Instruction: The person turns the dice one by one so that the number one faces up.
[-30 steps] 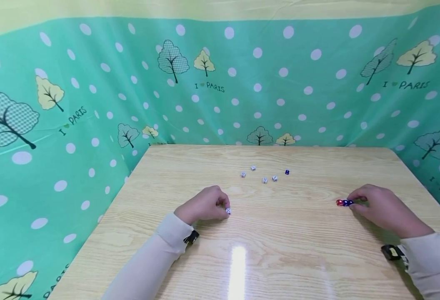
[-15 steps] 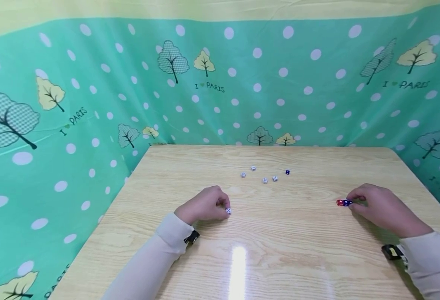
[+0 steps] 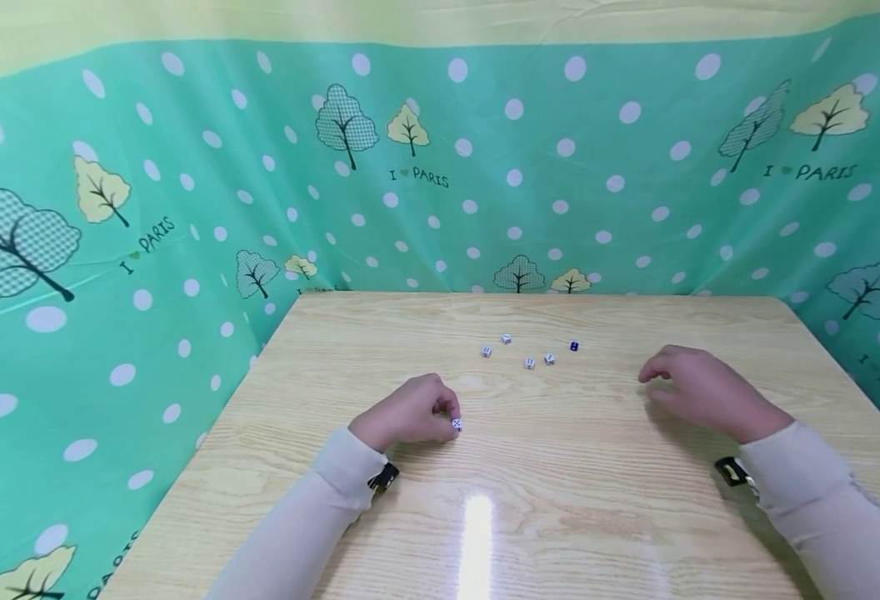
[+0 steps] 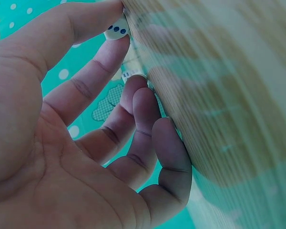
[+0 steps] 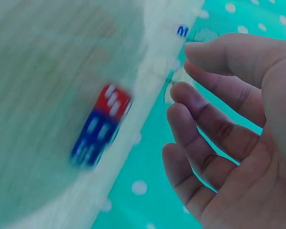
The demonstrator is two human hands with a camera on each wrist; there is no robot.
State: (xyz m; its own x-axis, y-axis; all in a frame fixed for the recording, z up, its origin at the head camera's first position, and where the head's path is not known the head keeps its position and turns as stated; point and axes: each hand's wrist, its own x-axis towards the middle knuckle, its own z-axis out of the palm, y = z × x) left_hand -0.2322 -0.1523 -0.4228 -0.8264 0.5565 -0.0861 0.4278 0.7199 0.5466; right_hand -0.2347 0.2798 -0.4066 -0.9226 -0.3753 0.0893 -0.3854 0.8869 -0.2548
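Observation:
Thumb and index finger of my left hand (image 3: 413,408) pinch a white die (image 3: 457,425) at the tabletop, left of centre. Its blue pips show in the left wrist view, where the die (image 4: 117,31) sits between the fingertips. My right hand (image 3: 710,393) hovers over the right side of the table, fingers relaxed and holding nothing. In the right wrist view, a red die (image 5: 113,101) and two blue dice (image 5: 95,128) stand in a touching row, blurred, apart from the fingers. The head view does not show this row; the right hand covers that spot.
Toward the back of the wooden table (image 3: 560,475) lie several loose white dice (image 3: 530,363) and one dark blue die (image 3: 574,346). A green dotted curtain (image 3: 515,167) hangs behind the table and along its sides.
My right hand has let go of the blue die at the end of the row and moved left and toward the back. The left hand stays in place with its white die.

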